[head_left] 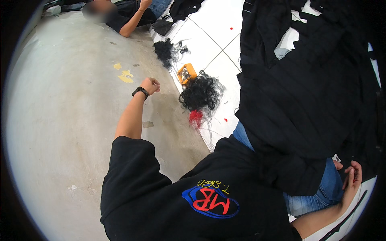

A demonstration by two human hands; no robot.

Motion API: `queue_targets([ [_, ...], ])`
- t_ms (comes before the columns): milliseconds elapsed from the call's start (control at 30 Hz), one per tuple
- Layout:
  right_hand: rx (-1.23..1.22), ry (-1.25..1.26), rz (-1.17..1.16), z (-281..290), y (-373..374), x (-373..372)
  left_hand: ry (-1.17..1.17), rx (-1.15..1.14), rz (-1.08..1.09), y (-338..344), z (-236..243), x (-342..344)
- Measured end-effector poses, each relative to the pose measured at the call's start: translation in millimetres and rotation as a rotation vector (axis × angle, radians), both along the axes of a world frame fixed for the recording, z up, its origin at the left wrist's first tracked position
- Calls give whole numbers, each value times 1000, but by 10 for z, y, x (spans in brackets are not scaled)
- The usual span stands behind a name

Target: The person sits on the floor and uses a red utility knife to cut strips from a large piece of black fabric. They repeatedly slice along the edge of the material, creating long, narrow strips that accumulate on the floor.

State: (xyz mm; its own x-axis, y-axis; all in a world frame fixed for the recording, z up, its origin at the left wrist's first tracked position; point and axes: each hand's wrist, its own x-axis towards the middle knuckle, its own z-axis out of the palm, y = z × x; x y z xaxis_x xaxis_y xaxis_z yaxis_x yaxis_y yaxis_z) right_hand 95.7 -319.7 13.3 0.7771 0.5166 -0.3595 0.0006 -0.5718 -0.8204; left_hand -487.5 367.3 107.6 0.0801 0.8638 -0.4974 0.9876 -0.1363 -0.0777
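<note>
My left hand (151, 85), with a dark watch at the wrist, hangs in front of the pale wall. Its fingers are pressed together, and whatever they may hold is too small to make out. Nearest to it on the floor are a small orange container (186, 74) and a heap of tangled black thread (201, 94). A large black cloth (297, 100) spreads over my legs and the floor. Beside my jeans, at the cloth's lower right edge, rests my right hand (353, 176), fingers loosely stretched and apart, with nothing seen in it.
A red thread tangle (196, 118) lies below the black heap; another black tangle (164, 52) sits farther off by the wall (68, 100). Red scraps dot the white tiles (213, 32). Another person's arm (132, 24) shows at the upper left.
</note>
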Motion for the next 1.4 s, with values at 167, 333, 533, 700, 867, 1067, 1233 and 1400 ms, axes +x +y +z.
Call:
queue_targets([
  [167,-43,-68,-55,77,81,-99,92,137,-66,-23,123,367],
  [333,53,34,-148,-18,157,-34,-339,350,-460,-267,-220,981],
  [533,202,91,-213,16,381,-152,-778,-74,-428,-1699,-565,2667],
  [700,212,32,-173,297,696,-442,-862,-246,-353,-2178,-547,2972],
  [867,252,116,33,538,1410,-870,-1208,-411,-298,-2239,-623,2808],
  [1067,345,171,318,792,2330,-1304,-1358,-551,-238,-2338,-493,2716],
  [1233,319,128,384,807,2818,-1541,-1280,-584,-289,-2385,-256,2699],
  [1400,373,199,312,649,2986,-1708,-1308,-725,-224,-2392,-267,2666],
])
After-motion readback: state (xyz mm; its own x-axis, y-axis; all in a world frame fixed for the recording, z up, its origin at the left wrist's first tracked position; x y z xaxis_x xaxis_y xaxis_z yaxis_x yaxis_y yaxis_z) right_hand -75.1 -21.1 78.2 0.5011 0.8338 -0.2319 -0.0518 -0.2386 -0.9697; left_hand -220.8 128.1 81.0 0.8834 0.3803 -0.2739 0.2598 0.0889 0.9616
